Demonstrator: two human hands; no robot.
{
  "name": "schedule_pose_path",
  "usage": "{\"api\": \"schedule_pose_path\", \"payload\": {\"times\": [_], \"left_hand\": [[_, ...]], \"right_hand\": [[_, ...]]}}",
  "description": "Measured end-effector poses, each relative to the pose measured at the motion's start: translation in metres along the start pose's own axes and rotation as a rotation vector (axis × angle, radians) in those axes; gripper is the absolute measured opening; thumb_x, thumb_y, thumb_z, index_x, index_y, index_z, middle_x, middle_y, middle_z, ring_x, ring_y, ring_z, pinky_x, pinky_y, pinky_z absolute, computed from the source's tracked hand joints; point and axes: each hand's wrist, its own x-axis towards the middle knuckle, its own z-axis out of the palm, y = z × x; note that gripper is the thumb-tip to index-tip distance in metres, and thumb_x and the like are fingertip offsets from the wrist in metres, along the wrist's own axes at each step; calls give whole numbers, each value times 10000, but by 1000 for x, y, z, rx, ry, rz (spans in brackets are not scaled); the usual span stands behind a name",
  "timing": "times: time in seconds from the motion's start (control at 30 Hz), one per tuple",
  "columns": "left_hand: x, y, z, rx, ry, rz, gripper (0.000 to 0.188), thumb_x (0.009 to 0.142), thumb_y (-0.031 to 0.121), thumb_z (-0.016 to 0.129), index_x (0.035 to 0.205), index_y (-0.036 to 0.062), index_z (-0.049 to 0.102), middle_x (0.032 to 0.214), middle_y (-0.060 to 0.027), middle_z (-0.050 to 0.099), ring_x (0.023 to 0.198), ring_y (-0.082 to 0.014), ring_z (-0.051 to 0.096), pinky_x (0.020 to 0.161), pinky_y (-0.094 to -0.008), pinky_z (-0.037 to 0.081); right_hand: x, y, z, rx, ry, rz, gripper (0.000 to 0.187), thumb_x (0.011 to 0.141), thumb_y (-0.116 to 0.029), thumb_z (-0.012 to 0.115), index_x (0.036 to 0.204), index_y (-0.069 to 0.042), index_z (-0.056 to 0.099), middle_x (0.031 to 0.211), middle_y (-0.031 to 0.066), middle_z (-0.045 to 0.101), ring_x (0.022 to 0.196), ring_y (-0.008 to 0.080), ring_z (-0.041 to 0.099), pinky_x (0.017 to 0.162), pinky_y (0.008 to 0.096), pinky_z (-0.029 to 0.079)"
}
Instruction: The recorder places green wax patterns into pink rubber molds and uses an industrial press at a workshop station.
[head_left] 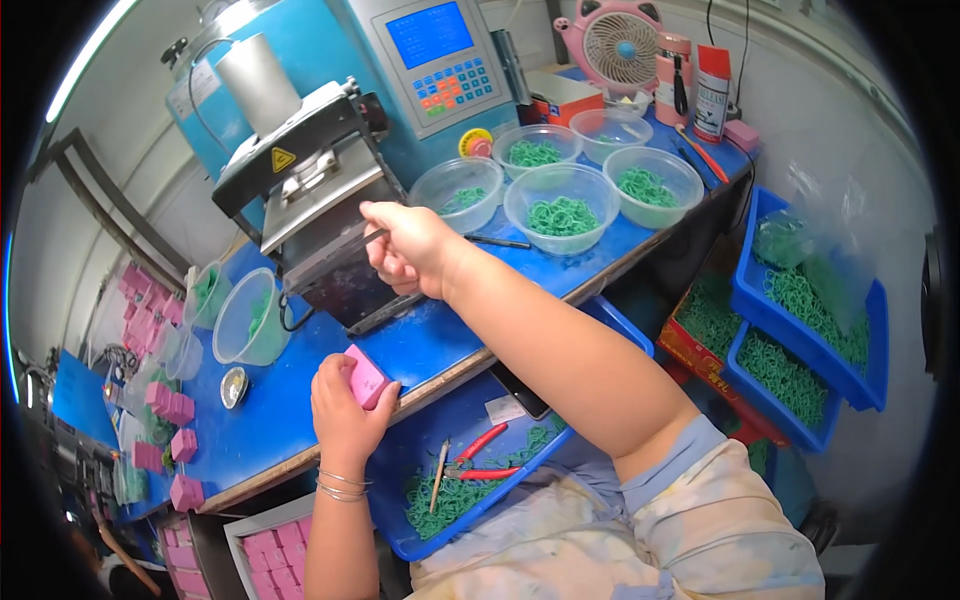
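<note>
My left hand point(345, 415) is closed round a pink block point(368, 377) above the front part of the blue worktop. The block's top and one side show between thumb and fingers. In front of the bench press machine point(325, 195), my right hand point(408, 248) is closed on the end of a dark flat metal bar point(335, 258). That bar slants down to the left along the machine's front edge. My curled fingers hide how the bar ends. Behind the press rises a blue housing with a control panel point(433, 60) and lit screen.
Clear bowls point(562, 208) of green rings stand to the right, more bowls point(250, 318) to the left. Pink blocks point(170, 402) line the left edge. A blue tray point(400, 545) with green rings and red-handled pliers point(485, 473) sits below the bench. Blue bins point(880, 340) stand right.
</note>
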Motion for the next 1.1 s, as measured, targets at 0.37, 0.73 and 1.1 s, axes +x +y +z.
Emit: {"api": "schedule_pose_path", "payload": {"times": [0.37, 0.73, 1.1], "left_hand": [[-11, -9, -8, -20, -19, -136, 734, 603, 256, 803, 1160, -1, 400, 1081, -174, 512, 988, -348, 498, 864, -406, 406], [-165, -115, -178, 553, 169, -365, 761, 599, 143, 807, 1193, -32, 363, 1160, -200, 408, 1084, -372, 418, 943, -413, 369], [-382, -99, -223, 383, -472, -1159, 849, 557, 272, 815, 1185, -62, 351, 1147, -240, 397, 1089, -359, 422, 950, -396, 373]], "right_hand": [[14, -2, 2, -62, 50, 8, 446, 906, -411, 421, 590, -98, 453, 390, -15, 306, 294, 87, 262, 311, 263, 180], [6, -7, -18, -108, -72, -149, 464, 926, -411, 428, 557, -132, 464, 378, -63, 338, 271, 36, 263, 285, 184, 184], [27, -28, -86, -173, -188, -131, 389, 982, -309, 354, 680, -91, 465, 436, -33, 311, 290, 25, 266, 264, 138, 230]]}}
